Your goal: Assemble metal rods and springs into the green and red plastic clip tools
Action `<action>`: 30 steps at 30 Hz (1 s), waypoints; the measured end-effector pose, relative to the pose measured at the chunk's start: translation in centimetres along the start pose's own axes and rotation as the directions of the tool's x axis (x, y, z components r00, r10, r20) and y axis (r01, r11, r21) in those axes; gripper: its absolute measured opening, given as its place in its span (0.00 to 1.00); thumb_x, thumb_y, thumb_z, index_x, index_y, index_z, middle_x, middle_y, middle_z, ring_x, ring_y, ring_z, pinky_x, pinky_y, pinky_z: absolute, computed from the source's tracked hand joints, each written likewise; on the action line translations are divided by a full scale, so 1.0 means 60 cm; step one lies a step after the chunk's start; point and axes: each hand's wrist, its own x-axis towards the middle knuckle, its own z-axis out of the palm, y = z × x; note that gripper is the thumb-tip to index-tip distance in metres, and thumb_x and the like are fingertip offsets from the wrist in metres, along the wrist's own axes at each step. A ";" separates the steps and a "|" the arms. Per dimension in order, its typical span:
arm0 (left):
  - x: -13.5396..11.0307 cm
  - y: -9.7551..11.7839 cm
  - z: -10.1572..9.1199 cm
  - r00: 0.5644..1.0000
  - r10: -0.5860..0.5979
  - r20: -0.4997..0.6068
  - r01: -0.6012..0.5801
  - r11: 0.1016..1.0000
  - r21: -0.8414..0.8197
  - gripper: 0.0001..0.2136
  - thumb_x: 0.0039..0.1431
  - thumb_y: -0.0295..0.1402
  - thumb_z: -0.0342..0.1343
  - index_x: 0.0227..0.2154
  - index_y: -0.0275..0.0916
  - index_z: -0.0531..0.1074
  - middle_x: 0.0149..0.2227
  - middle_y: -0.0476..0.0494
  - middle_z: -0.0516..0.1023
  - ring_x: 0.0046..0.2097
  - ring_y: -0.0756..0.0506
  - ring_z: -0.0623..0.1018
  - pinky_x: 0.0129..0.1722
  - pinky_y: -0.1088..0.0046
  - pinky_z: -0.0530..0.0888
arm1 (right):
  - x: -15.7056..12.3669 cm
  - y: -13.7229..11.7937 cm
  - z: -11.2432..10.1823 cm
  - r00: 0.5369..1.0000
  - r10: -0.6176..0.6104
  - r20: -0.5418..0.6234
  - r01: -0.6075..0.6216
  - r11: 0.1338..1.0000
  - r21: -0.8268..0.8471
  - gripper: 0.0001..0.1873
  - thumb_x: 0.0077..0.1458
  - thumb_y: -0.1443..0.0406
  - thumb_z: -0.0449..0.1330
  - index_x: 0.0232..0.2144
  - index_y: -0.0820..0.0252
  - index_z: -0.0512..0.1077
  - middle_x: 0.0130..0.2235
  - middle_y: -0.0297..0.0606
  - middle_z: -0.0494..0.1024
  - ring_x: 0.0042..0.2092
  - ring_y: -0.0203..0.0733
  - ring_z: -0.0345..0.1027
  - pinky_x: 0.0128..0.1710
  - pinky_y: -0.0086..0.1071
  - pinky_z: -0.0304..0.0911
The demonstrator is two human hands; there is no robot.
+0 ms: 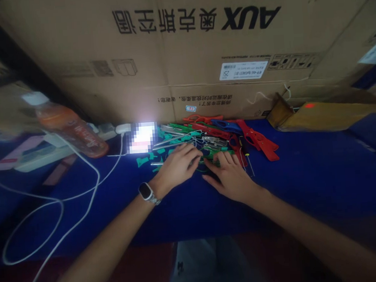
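Over the near edge of a mixed pile, my left hand (180, 164) has its fingers curled and pressed together. What it holds, if anything, is too blurred to make out. My right hand (232, 178) lies beside it, thumb spread away from the fingers, whose tips touch the green plastic parts (210, 153). Thin metal rods (171, 141) and small teal pieces (142, 161) lie around my left hand. Behind and right of my right hand are red plastic handle shells (261, 143) and a blue shell (227, 125). A small yellow-tipped metal rod (250, 164) lies near its wrist side.
A large cardboard box (181, 42) forms a wall behind the pile. On the left are a bottle (72, 125), a brightly lit phone (142, 137) and a looping white cable (96, 182). At right sits a yellowish cardboard tray (331, 114) on the blue tabletop (307, 184).
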 end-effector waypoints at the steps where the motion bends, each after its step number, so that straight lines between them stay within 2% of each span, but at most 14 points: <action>1: -0.010 0.004 -0.015 0.999 -0.029 -0.034 0.030 1.000 0.008 0.06 0.66 0.27 0.51 0.39 0.38 0.73 0.38 0.44 0.76 0.44 0.43 0.76 0.47 0.62 0.74 | -0.001 0.000 0.001 1.000 -0.001 -0.007 0.001 1.000 0.000 0.30 0.68 0.50 0.45 0.60 0.63 0.69 0.48 0.52 0.68 0.50 0.56 0.59 0.49 0.46 0.57; 3: -0.043 0.008 -0.044 0.979 -0.188 -0.080 0.188 0.982 -0.010 0.06 0.64 0.25 0.52 0.38 0.39 0.72 0.38 0.46 0.77 0.40 0.46 0.77 0.42 0.68 0.75 | -0.002 0.000 0.003 1.000 -0.003 -0.021 0.003 1.000 -0.003 0.31 0.68 0.49 0.45 0.60 0.62 0.68 0.48 0.52 0.68 0.50 0.55 0.60 0.48 0.46 0.57; 4: -0.064 0.008 -0.056 0.960 -0.273 -0.066 0.274 0.962 0.013 0.05 0.64 0.26 0.53 0.37 0.40 0.72 0.38 0.46 0.76 0.38 0.46 0.77 0.40 0.69 0.75 | -0.002 0.000 0.004 1.000 -0.003 -0.027 0.002 1.000 -0.008 0.30 0.68 0.49 0.46 0.60 0.62 0.68 0.48 0.52 0.68 0.49 0.55 0.60 0.48 0.46 0.57; 7: -0.126 0.004 -0.078 0.850 -0.518 -0.096 0.526 0.842 0.121 0.03 0.62 0.31 0.58 0.38 0.40 0.74 0.39 0.44 0.76 0.38 0.44 0.78 0.40 0.67 0.75 | 0.000 -0.002 0.010 0.999 -0.015 -0.041 0.014 1.000 -0.022 0.31 0.67 0.49 0.47 0.60 0.63 0.69 0.48 0.52 0.67 0.49 0.56 0.60 0.48 0.46 0.58; 9: -0.150 0.004 -0.079 0.778 -0.617 -0.121 0.628 0.753 0.199 0.08 0.59 0.37 0.62 0.38 0.39 0.74 0.40 0.42 0.77 0.42 0.40 0.78 0.41 0.64 0.76 | 0.005 -0.007 0.013 0.999 -0.029 -0.041 0.029 0.999 -0.020 0.31 0.67 0.50 0.48 0.60 0.65 0.68 0.47 0.53 0.67 0.49 0.56 0.59 0.48 0.45 0.58; 12: -0.153 0.008 -0.067 0.720 -0.675 -0.161 0.691 0.677 0.253 0.17 0.56 0.44 0.64 0.42 0.37 0.75 0.43 0.38 0.76 0.44 0.37 0.78 0.44 0.60 0.76 | 0.015 -0.016 0.019 0.998 -0.037 -0.043 0.037 0.999 -0.012 0.31 0.67 0.51 0.48 0.60 0.69 0.68 0.46 0.54 0.68 0.49 0.56 0.59 0.48 0.45 0.59; 14: -0.143 0.010 -0.058 0.712 -0.677 -0.188 0.699 0.658 0.281 0.18 0.57 0.45 0.64 0.43 0.36 0.75 0.44 0.37 0.75 0.43 0.36 0.78 0.43 0.60 0.75 | 0.021 -0.023 0.023 0.999 -0.025 -0.048 0.024 1.000 -0.016 0.31 0.67 0.51 0.48 0.59 0.70 0.68 0.46 0.55 0.68 0.49 0.57 0.59 0.47 0.45 0.60; 17: -0.134 0.006 -0.050 0.742 -0.651 -0.161 0.668 0.697 0.260 0.11 0.62 0.40 0.60 0.39 0.37 0.75 0.43 0.38 0.76 0.45 0.38 0.77 0.43 0.63 0.75 | 0.027 -0.029 0.027 0.998 -0.006 -0.056 0.005 1.000 -0.024 0.31 0.67 0.52 0.47 0.59 0.70 0.68 0.47 0.56 0.68 0.50 0.59 0.59 0.47 0.46 0.59; 20: -0.139 -0.002 -0.051 0.776 -0.619 -0.123 0.630 0.748 0.209 0.07 0.63 0.36 0.59 0.37 0.38 0.76 0.42 0.40 0.77 0.45 0.39 0.77 0.42 0.65 0.74 | 0.032 -0.033 0.029 0.999 0.007 -0.046 -0.008 1.000 -0.023 0.32 0.67 0.51 0.47 0.60 0.70 0.67 0.47 0.57 0.68 0.51 0.60 0.59 0.47 0.46 0.59; 27: -0.152 0.015 -0.060 0.789 -0.598 -0.143 0.614 0.766 0.190 0.09 0.62 0.40 0.61 0.39 0.39 0.74 0.42 0.42 0.79 0.46 0.39 0.78 0.40 0.64 0.74 | 0.047 -0.044 0.024 0.999 0.032 -0.018 -0.032 0.999 -0.013 0.31 0.66 0.52 0.49 0.59 0.69 0.67 0.48 0.56 0.67 0.50 0.59 0.60 0.46 0.46 0.59; 30: -0.148 0.026 -0.059 0.776 -0.610 -0.161 0.630 0.767 0.125 0.10 0.62 0.41 0.60 0.40 0.40 0.73 0.41 0.42 0.80 0.44 0.39 0.80 0.39 0.64 0.75 | 0.050 -0.047 0.023 0.999 0.039 -0.009 -0.039 0.999 0.001 0.30 0.65 0.52 0.50 0.60 0.68 0.67 0.48 0.56 0.67 0.50 0.58 0.60 0.47 0.46 0.58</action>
